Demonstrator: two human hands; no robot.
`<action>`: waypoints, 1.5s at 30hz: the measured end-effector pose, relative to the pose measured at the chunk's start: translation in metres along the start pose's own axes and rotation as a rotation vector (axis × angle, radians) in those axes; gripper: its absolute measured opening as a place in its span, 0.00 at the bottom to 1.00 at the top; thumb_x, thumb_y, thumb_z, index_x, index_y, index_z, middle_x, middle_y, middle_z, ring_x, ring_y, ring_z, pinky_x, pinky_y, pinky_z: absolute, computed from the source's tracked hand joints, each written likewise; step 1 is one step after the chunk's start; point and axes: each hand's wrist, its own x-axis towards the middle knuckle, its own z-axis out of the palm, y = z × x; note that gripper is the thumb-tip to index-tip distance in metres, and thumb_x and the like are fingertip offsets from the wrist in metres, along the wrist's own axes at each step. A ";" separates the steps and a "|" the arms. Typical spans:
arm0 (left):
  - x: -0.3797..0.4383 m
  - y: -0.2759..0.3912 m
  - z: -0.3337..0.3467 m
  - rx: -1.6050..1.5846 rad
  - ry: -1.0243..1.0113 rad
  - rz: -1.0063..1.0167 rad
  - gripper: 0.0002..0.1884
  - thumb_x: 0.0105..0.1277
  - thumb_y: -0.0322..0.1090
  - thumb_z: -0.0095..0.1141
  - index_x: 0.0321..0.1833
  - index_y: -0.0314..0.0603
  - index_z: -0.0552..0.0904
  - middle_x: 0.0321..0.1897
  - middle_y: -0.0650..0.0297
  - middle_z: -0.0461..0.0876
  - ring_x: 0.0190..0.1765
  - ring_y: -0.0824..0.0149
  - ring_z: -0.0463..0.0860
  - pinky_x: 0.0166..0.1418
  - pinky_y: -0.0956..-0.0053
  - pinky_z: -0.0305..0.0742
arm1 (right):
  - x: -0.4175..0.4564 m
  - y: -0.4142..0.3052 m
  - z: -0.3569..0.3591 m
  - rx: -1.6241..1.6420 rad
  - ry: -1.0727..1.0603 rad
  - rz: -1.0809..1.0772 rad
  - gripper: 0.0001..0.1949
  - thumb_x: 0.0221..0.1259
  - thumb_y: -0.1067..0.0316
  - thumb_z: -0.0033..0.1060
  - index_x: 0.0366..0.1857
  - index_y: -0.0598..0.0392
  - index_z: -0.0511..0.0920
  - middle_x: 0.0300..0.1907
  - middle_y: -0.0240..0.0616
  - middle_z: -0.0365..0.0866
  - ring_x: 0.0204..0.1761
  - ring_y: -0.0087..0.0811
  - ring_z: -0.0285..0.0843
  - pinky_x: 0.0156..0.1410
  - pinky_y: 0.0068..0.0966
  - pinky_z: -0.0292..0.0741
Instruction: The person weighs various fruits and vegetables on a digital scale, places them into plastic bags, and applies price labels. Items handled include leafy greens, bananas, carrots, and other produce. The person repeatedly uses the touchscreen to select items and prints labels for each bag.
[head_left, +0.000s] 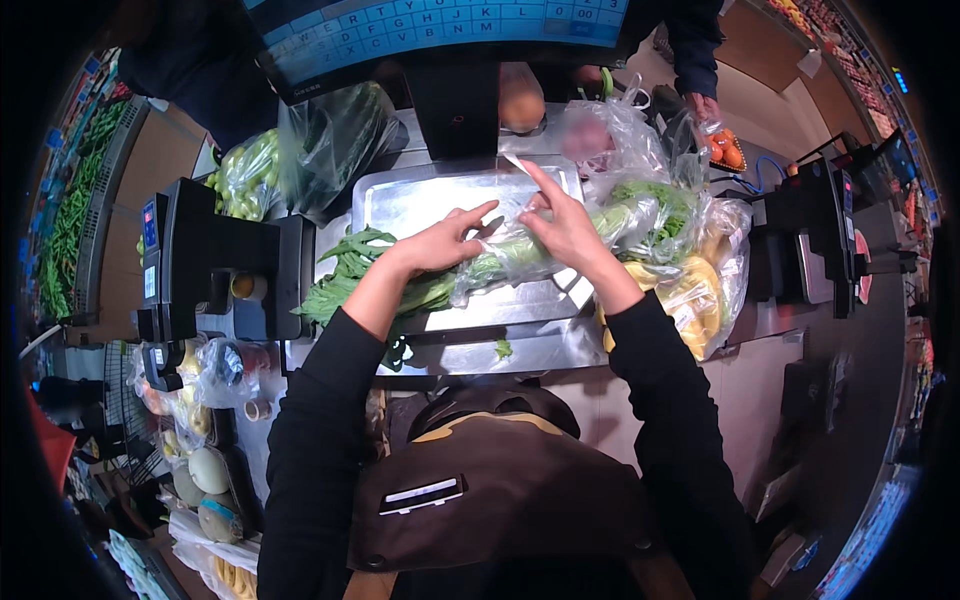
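A bunch of long leafy green vegetables (352, 274), its stem end in a clear plastic bag (495, 262), lies across the metal tray of a weighing scale (420, 187). My left hand (448, 238) rests at the bag's upper edge, fingers spread, over the stalks. A small white label (516, 161) is at the raised index fingertip of my right hand (556, 217), whose thumb is near the bag. Whether the thumb touches the plastic is unclear.
A touchscreen monitor (450, 26) stands beyond the scale. Bagged green fruit (251, 176) and dark green vegetables (337, 142) lie left; bagged greens (660, 217) and bananas (690, 300) lie right. Another person's hand (703, 111) is near packed orange fruit (725, 150).
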 end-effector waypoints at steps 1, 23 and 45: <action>0.002 0.002 0.001 -0.039 -0.028 0.085 0.33 0.63 0.28 0.48 0.73 0.48 0.61 0.55 0.53 0.73 0.55 0.66 0.71 0.60 0.72 0.67 | -0.017 -0.006 -0.005 0.017 -0.008 0.035 0.32 0.54 0.75 0.56 0.67 0.46 0.63 0.34 0.42 0.81 0.42 0.41 0.79 0.54 0.32 0.72; 0.001 0.044 0.036 0.734 0.026 0.604 0.22 0.51 0.26 0.57 0.50 0.57 0.83 0.62 0.61 0.72 0.62 0.58 0.73 0.62 0.65 0.68 | -0.106 -0.012 0.058 1.700 0.976 0.702 0.06 0.61 0.64 0.64 0.33 0.48 0.75 0.28 0.25 0.71 0.31 0.21 0.67 0.37 0.22 0.67; -0.001 0.043 0.047 0.730 0.158 0.297 0.45 0.53 0.36 0.67 0.73 0.50 0.54 0.68 0.53 0.65 0.50 0.48 0.80 0.52 0.60 0.77 | -0.055 0.021 0.029 0.772 0.760 0.853 0.34 0.50 0.59 0.73 0.60 0.51 0.63 0.16 0.31 0.74 0.11 0.22 0.66 0.14 0.21 0.59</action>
